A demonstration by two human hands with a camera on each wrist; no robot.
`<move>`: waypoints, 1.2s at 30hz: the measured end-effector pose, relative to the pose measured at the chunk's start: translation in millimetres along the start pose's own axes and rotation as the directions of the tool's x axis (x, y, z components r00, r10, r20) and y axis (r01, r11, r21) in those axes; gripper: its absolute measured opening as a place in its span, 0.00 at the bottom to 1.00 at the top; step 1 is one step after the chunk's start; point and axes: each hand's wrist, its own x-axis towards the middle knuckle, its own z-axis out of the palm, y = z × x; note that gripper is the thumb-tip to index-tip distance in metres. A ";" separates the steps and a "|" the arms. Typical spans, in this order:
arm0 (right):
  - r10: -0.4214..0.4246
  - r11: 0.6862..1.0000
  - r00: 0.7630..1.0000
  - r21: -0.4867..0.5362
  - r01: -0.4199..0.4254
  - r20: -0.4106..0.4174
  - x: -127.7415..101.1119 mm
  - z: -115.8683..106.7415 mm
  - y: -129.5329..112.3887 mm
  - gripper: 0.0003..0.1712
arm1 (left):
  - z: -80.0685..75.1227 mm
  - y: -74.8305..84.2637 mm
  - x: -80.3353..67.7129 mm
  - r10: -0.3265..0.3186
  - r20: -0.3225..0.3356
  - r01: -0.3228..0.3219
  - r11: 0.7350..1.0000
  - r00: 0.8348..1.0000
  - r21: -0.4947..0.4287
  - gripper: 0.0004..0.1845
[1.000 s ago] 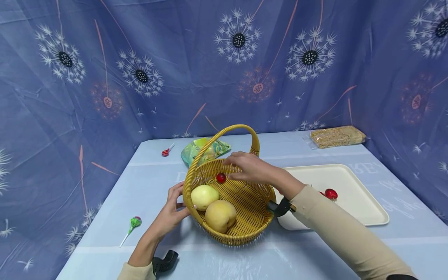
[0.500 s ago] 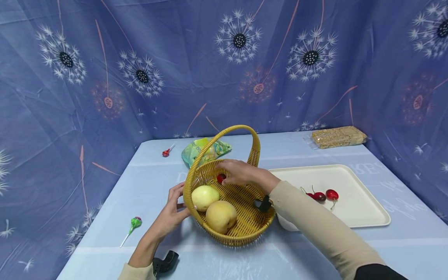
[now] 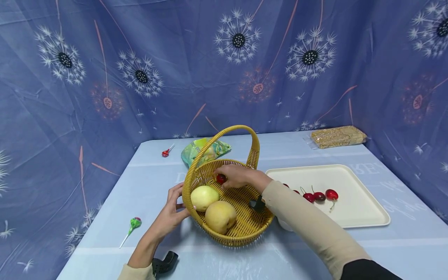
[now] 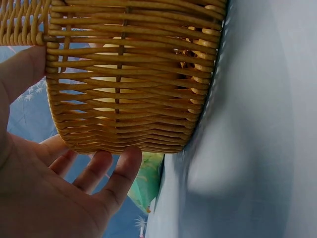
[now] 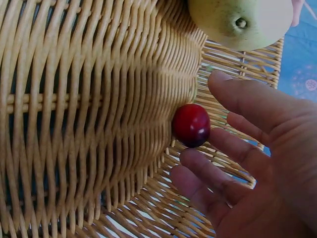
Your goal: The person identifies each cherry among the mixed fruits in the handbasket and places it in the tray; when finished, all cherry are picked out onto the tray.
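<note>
A yellow wicker basket (image 3: 250, 206) with a tall handle stands on the table. My left hand (image 3: 171, 212) holds its left side, thumb at the rim and fingers along the outer weave, as the left wrist view confirms. Inside lie a pale green, pear-like fruit (image 3: 204, 198), a yellow peach-like fruit (image 3: 220, 216) and a dark red cherry (image 3: 221, 178) near the far wall. My right hand (image 3: 235, 175) reaches into the basket. In the right wrist view its fingers touch or nearly touch the cherry (image 5: 191, 125), while the thumb stays apart from it.
Right of the basket, a cream tray (image 3: 360, 210) bears several cherries (image 3: 319, 196), partly hidden by my sleeve. Behind the basket lies a green packet (image 3: 220, 147). Two lollipops, one red (image 3: 165, 153) and one green (image 3: 135, 222), lie left. A clear-wrapped tan pack (image 3: 337, 137) is at back right.
My right hand has moved lower and left into the basket, closing in on the cherry. Its forearm has shifted, uncovering more cherries on the tray. The left hand keeps its place on the basket.
</note>
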 end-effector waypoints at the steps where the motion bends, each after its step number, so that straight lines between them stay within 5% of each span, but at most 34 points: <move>1: -0.003 1.000 1.000 -0.011 0.003 0.001 0.2 0.6 0.4 0.33 | 0.2 0.1 0.0 0.000 0.000 0.000 1.000 1.000 -0.002 0.32; 21: -0.057 0.994 0.998 -0.097 0.059 0.024 -2.6 7.1 7.2 0.17 | 1.6 0.4 1.2 0.006 0.016 -0.006 1.000 1.000 -0.008 0.33; 36: -0.102 0.994 0.988 0.016 0.105 -0.117 -46.7 -23.9 -7.1 0.19 | -1.0 -1.5 0.5 -0.006 0.004 0.006 1.000 1.000 0.005 0.32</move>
